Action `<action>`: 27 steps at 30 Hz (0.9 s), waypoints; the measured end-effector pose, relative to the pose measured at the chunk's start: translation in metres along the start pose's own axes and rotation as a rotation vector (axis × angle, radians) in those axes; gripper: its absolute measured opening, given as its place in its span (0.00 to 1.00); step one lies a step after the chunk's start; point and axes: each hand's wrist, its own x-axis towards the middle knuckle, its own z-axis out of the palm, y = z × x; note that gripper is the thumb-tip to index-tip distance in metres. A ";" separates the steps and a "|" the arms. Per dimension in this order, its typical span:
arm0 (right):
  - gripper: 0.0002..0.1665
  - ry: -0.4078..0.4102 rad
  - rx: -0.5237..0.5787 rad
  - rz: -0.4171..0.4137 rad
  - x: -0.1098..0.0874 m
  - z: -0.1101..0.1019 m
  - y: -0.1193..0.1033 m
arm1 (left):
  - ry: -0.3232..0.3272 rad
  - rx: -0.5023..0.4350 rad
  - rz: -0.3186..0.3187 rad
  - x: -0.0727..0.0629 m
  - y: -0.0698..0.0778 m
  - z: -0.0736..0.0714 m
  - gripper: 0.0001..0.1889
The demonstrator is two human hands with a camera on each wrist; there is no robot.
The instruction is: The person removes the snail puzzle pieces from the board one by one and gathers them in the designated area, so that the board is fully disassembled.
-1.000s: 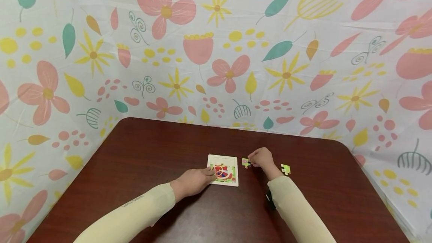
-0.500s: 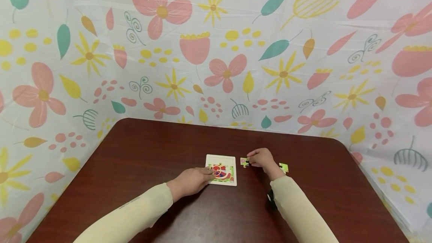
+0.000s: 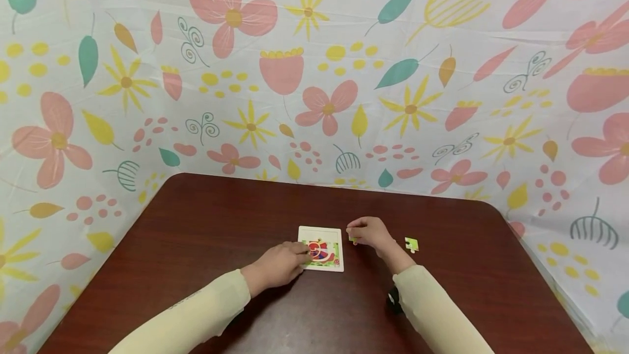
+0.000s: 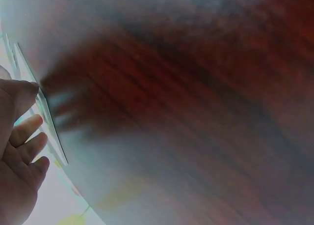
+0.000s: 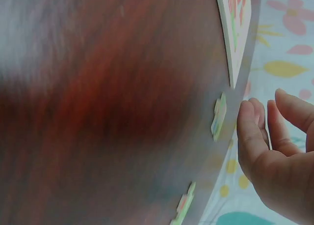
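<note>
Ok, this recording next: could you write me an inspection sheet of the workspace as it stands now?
Surface: dark reddish-brown table, wood-grained, with a light sheen.
Job's things: cream-framed puzzle board, picture in its lower part, plain strip above; one loose piece beside the board, a second piece farther right.
Clutter: dark object by the right sleeve, too indistinct to identify.
Left hand: rests at the board's left edge.
Right hand: fingers bent above the nearer piece, apart from it in the right wrist view.
Cables: nothing seen.
Surroundings: white cloth printed with flowers and leaves.
</note>
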 end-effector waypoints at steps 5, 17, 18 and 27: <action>0.15 0.006 -0.009 -0.014 -0.005 0.013 -0.001 | -0.010 -0.018 -0.007 0.003 0.004 0.002 0.19; 0.13 0.021 -0.004 -0.016 -0.003 0.028 0.002 | -0.081 -0.044 -0.040 0.014 0.008 0.006 0.20; 0.13 0.020 -0.006 -0.019 -0.003 0.029 0.002 | -0.080 -0.045 -0.039 0.014 0.008 0.006 0.19; 0.10 -0.024 -0.041 -0.078 0.003 0.030 0.004 | -0.092 -0.063 -0.067 0.014 0.009 0.006 0.19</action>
